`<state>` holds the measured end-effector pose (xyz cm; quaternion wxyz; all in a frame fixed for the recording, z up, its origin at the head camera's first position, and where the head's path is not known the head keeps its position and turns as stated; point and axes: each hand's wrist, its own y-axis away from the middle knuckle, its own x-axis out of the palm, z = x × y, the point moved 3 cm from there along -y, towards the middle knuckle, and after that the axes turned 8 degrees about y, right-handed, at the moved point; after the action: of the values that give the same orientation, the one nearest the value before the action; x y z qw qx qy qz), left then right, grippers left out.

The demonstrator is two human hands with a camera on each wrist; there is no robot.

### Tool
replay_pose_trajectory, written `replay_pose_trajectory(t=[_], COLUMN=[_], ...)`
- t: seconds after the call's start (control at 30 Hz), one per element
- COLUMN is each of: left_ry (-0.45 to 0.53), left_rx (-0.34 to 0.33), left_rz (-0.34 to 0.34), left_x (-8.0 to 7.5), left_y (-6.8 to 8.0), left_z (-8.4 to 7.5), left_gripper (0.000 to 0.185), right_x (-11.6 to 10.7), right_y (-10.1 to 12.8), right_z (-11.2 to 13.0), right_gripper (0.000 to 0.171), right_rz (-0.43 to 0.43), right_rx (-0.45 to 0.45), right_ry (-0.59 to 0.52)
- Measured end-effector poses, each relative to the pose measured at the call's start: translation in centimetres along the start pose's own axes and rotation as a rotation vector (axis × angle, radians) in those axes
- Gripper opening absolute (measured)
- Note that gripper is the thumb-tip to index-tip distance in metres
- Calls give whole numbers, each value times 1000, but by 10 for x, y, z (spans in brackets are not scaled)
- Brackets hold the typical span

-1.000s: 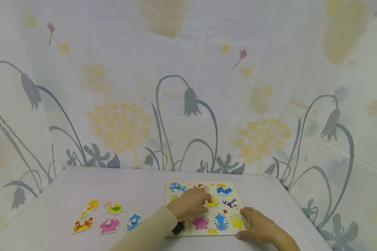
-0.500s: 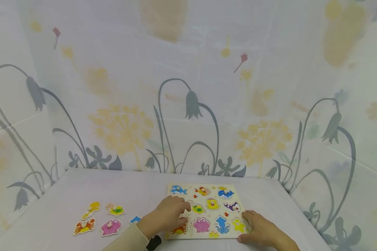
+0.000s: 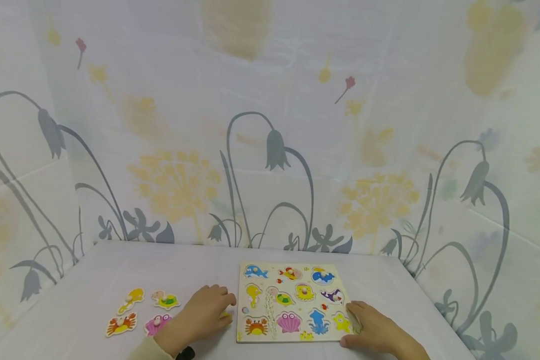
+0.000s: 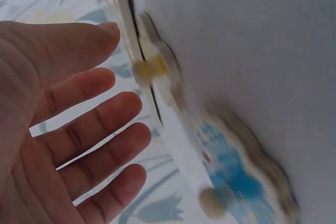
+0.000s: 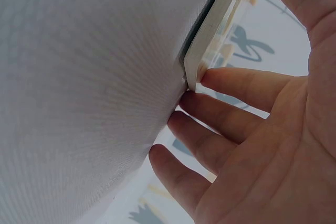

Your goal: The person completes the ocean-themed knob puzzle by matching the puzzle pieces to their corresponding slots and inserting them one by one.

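Note:
My left hand (image 3: pixel 204 311) is over the table just left of the puzzle board (image 3: pixel 302 309), fingers loosely spread and holding nothing. By its fingertips in the left wrist view lie a yellow knobbed piece (image 4: pixel 164 66) and a blurred blue knobbed piece (image 4: pixel 236 177). The arm hides the blue one in the head view. My right hand (image 3: pixel 373 327) rests at the board's right edge, its extended fingers (image 5: pixel 231 83) touching the corner. Knobbed dolphin (image 3: pixel 255 271), fish (image 3: pixel 291 273), whale (image 3: pixel 322 276), octopus (image 3: pixel 304 292) and orca (image 3: pixel 332 296) pieces sit on the board.
Left of my left hand, loose puzzle pieces lie on the white tabletop (image 3: pixel 198 265): a seahorse (image 3: pixel 131 301), a turtle (image 3: pixel 165 300), a crab (image 3: pixel 121 325) and a pink shell (image 3: pixel 155 325), partly covered by the arm. A flowered cloth (image 3: pixel 270 200) hangs behind.
My left hand has moved left and toward me from the board to the tabletop, uncovering the board's seahorse, turtle and crab pictures. My right hand stays at the board's edge.

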<state>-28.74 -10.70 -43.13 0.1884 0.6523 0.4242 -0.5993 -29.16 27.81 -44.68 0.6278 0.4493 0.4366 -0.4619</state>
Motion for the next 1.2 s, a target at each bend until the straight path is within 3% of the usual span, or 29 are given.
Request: replay_pose_trajectory(t=[0.4, 0.6, 0.9, 1.2], left_ry=[19, 25, 98, 212], left_rx=[-133, -150, -259, -420], left_rz=[-79, -91, -56, 19], left_x=[-33, -40, -49, -53], left_y=[26, 35, 52, 59], left_z=[45, 63, 95, 110], left_gripper=[27, 27, 28, 25], right_x=[2, 2, 0, 2], right_y=[-2, -2, -2, -2], right_z=[-2, -1, 1, -1], right_gripper=[94, 95, 94, 93], right_rz=[13, 15, 3, 14], right_rx=[22, 25, 11, 33], right_ry=[1, 1, 9, -2])
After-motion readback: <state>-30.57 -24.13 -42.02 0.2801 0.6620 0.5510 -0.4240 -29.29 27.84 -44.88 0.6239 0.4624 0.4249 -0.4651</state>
